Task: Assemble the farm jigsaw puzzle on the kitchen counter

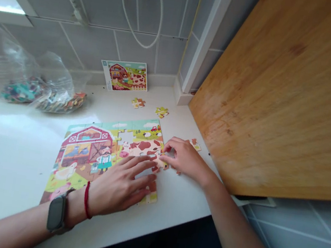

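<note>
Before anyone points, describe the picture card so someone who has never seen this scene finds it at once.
Find the grey tiled wall behind the white counter. At its foot, beyond the partly built puzzle, the picture card stands propped up, showing a red-barn farm scene. Unlike the flat puzzle with gaps, it is complete and upright.

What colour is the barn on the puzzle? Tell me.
The puzzle barn is dark red with white trim; the head view shows it best.

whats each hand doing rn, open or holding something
Left hand: open, spread over the puzzle, no held piece visible.
Right hand: closed in a pinch on a puzzle piece.
</note>
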Available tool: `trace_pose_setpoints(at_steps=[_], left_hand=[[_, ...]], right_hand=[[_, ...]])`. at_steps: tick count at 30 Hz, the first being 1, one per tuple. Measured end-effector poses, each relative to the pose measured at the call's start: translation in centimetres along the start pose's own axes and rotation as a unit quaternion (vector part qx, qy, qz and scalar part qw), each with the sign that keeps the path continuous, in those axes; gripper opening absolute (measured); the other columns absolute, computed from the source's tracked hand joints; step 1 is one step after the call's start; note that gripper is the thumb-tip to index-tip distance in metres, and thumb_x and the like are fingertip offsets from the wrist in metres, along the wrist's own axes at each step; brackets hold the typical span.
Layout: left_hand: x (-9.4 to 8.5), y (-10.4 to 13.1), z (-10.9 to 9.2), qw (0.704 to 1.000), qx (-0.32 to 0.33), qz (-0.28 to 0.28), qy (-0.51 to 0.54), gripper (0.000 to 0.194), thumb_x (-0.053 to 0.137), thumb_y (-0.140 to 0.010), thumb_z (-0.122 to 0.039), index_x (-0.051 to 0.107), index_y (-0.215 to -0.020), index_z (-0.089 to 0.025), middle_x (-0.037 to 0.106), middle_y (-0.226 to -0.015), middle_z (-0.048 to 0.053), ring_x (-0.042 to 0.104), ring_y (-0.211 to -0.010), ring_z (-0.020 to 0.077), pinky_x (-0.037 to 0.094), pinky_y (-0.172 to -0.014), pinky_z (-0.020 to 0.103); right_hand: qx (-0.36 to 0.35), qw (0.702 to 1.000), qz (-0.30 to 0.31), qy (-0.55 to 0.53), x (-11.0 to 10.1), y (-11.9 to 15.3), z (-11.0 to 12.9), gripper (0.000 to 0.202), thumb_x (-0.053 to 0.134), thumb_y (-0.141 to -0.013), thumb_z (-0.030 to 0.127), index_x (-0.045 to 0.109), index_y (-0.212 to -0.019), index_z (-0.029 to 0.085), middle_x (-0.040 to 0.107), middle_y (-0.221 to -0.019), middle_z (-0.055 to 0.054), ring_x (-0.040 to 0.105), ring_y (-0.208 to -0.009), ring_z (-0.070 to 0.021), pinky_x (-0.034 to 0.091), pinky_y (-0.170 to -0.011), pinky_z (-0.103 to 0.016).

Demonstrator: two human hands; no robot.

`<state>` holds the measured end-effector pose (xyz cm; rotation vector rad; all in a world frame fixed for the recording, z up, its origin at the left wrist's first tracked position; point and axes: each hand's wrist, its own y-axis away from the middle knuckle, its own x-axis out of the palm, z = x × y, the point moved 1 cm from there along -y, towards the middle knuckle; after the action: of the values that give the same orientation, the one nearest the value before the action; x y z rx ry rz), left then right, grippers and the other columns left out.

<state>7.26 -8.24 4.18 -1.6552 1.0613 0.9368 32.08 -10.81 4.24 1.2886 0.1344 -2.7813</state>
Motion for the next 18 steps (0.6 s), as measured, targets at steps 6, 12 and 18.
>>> trace_pose_setpoints(at_steps=[6,12,18], left_hand=[[1.7,0.3,1.6,0.999,0.009,0.026,-0.035,0.047,0.056,-0.106,-0.045,0.060,-0.149,-0.024,0.042,-0.168,0.014,0.038,-0.156,0.0389,0.045,-0.119,0.058],[2.3,0.8,2.2,0.998,-0.013,0.040,-0.043,0.055,0.050,-0.108,-0.048,0.050,-0.158,-0.026,0.033,-0.173,0.012,0.034,-0.158,0.0364,0.041,-0.121,0.059],[2.2,0.8,2.2,0.998,-0.019,0.053,-0.035,0.057,0.051,-0.107,-0.047,0.047,-0.160,-0.027,0.031,-0.174,0.009,0.030,-0.160,0.0348,0.038,-0.124,0.057]], right_hand=[[0.026,1.000,0.006,-0.009,-1.2,0.1,-0.8,0.009,0.080,-0.089,0.014,0.073,-0.087,0.018,0.071,-0.091,0.000,0.061,-0.074,-0.0119,0.046,-0.079,-0.027],[0.026,0.999,0.029,-0.010,-1.8,0.6,-0.5,0.023,0.084,-0.088,0.024,0.079,-0.110,0.023,0.069,-0.108,-0.002,0.064,-0.077,-0.0127,0.052,-0.078,-0.029],[-0.021,0.997,0.068,0.011,-1.4,0.8,0.2,0.030,0.084,-0.088,0.024,0.082,-0.118,0.029,0.065,-0.119,-0.006,0.065,-0.103,-0.0201,0.055,-0.089,-0.033]])
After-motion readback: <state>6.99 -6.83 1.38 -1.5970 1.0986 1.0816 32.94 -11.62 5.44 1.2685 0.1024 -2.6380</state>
